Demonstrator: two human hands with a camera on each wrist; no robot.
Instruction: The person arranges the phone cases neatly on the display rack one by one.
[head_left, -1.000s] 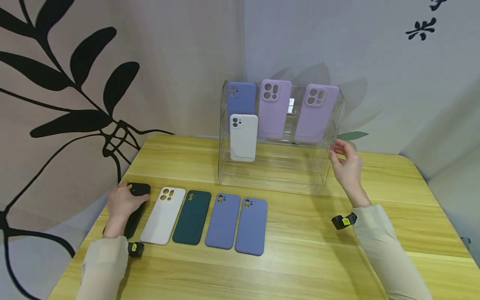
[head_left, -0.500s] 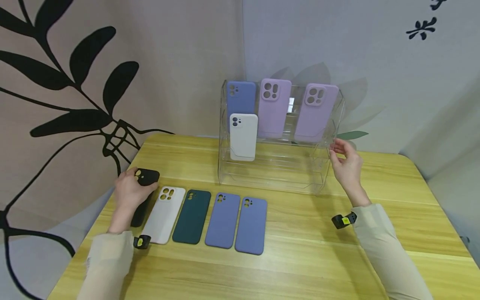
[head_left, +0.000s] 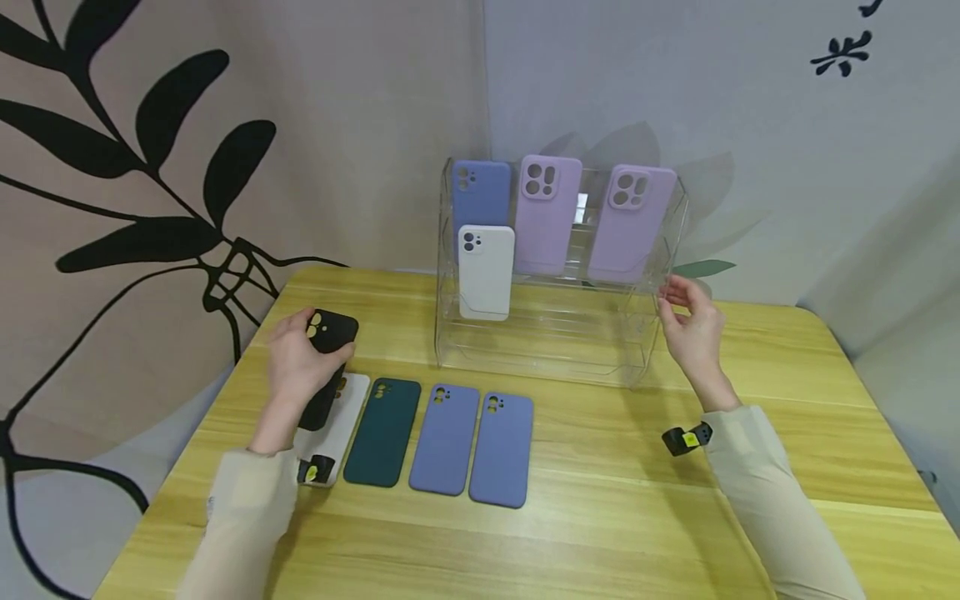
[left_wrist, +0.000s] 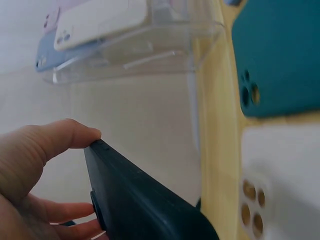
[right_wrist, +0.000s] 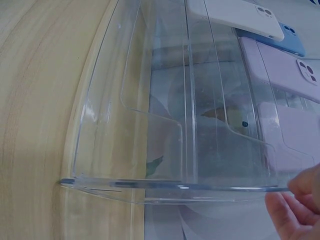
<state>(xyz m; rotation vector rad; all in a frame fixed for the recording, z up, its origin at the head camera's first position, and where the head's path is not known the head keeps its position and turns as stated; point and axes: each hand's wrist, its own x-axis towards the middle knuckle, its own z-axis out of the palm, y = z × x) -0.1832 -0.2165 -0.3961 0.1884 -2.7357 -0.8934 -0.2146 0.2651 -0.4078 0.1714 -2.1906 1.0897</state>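
My left hand (head_left: 297, 360) grips a black phone case (head_left: 334, 335) by its long edges, thumb on one side and fingers on the other. The case is raised and tilted above a white phone case (head_left: 347, 421), hiding part of it. In the left wrist view the black case (left_wrist: 145, 197) is seen edge-on between thumb and fingers. At the right, my right hand (head_left: 693, 342) pinches the side edge of a clear acrylic display stand (head_left: 555, 360). Thumb and fingertips meet at that edge in the right wrist view, where the hand (right_wrist: 300, 207) is partly cut off.
On the stand's upper tier lean a blue case (head_left: 482, 192) and two lilac cases (head_left: 550, 225) (head_left: 632, 225); a white case (head_left: 486, 275) leans in front, lower left. A dark green case (head_left: 382, 433) and two periwinkle cases (head_left: 444, 442) (head_left: 502, 450) lie on the wooden table (head_left: 600, 517).
My left hand has carried the black case up from the table's left side, away from me and rightward, over the white case. My right hand stays at the stand's edge.
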